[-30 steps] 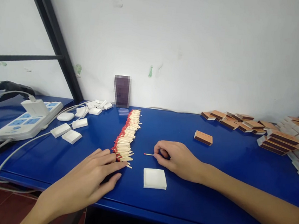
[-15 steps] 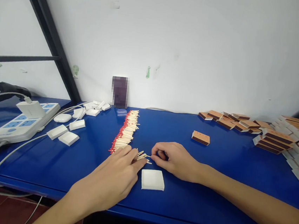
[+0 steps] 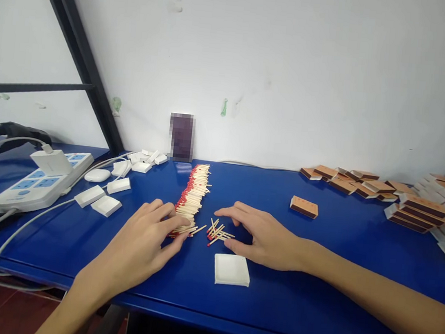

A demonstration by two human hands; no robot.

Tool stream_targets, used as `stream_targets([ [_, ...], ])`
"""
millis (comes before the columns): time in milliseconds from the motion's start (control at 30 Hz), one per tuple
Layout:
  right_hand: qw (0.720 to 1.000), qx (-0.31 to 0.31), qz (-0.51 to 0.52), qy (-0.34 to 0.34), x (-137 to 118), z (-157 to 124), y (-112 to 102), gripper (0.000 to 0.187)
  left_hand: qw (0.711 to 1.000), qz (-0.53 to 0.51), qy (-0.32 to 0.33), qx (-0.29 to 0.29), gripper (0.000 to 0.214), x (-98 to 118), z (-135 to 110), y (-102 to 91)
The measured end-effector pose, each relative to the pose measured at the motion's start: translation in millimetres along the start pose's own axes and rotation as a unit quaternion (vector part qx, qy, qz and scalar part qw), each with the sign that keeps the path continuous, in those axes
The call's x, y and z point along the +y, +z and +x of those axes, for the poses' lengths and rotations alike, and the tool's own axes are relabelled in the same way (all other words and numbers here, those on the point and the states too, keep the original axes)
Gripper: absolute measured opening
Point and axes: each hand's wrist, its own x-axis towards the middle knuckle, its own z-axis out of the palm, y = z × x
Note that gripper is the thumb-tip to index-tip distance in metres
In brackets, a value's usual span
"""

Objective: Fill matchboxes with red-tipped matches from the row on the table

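Observation:
A long row of red-headed matches point(image 3: 194, 193) lies on the blue table, heads to the left. At its near end is my left hand point(image 3: 147, 238), with thumb and index finger closed around some matches. A small loose pile of matches point(image 3: 218, 232) rests just to the right, apart from the row. My right hand point(image 3: 263, 236) is over that pile's right side, thumb and fingers apart, holding nothing. A white matchbox tray point(image 3: 232, 269) sits in front of the pile, close to the table's front edge.
One closed matchbox point(image 3: 304, 207) lies right of centre. Behind it are scattered matchboxes point(image 3: 342, 185), with stacked matchboxes point(image 3: 418, 212) at the far right. On the left are loose white trays point(image 3: 106, 205), a power strip point(image 3: 39, 186) and cables. A dark, pixelated rectangle point(image 3: 181, 138) leans against the wall.
My left hand has moved left from the small pile to the near end of the match row. My right hand has opened out of a pinch, and the pile now shows between the hands.

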Motion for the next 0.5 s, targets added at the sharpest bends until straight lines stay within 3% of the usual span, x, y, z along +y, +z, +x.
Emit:
stream_targets([
  [200,0.995,-0.081,-0.036,-0.045,-1,19,-10,0.054,1.0,0.002,0.004,0.003,0.016,2,-3,1.9],
  [367,0.991,-0.114,-0.045,-0.051,-3,26,-15,0.041,1.0,0.015,-0.018,0.014,0.011,-6,-10,2.4],
  [500,0.994,-0.1,-0.036,-0.03,-4,24,-14,0.032,1.0,0.008,-0.02,0.018,0.011,-8,-12,5.5],
])
